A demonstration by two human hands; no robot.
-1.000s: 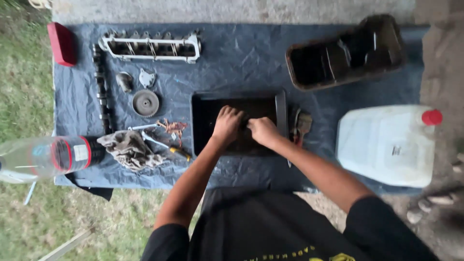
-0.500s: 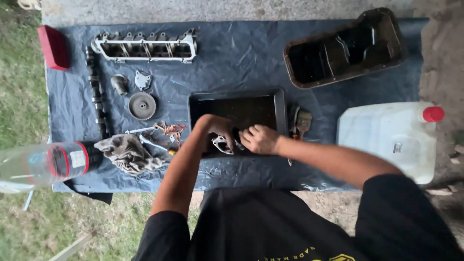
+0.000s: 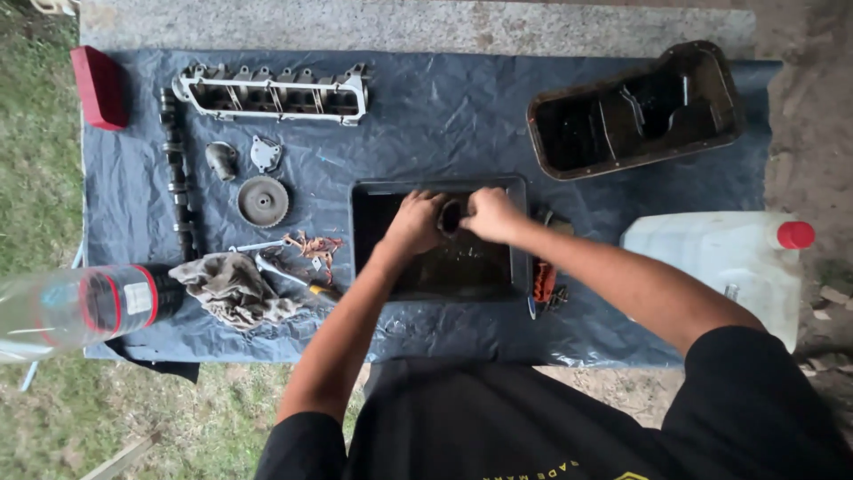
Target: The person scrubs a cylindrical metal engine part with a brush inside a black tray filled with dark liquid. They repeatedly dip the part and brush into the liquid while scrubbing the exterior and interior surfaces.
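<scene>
Dark metal part (image 3: 450, 216), small and roundish, sits gripped between both hands above the black tray (image 3: 515, 267) at mid-counter. Left hand (image 3: 415, 222) and right hand (image 3: 491, 214) each close around it. Gear (image 3: 263, 201) and rag (image 3: 233, 287) lie to the left, white jug (image 3: 720, 262) to the right.

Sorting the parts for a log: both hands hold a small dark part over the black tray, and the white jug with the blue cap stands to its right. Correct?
Not quite. The head view shows the white jug has a red cap, not blue. The rest holds: left hand and right hand hold the small dark part over the black tray.
</scene>
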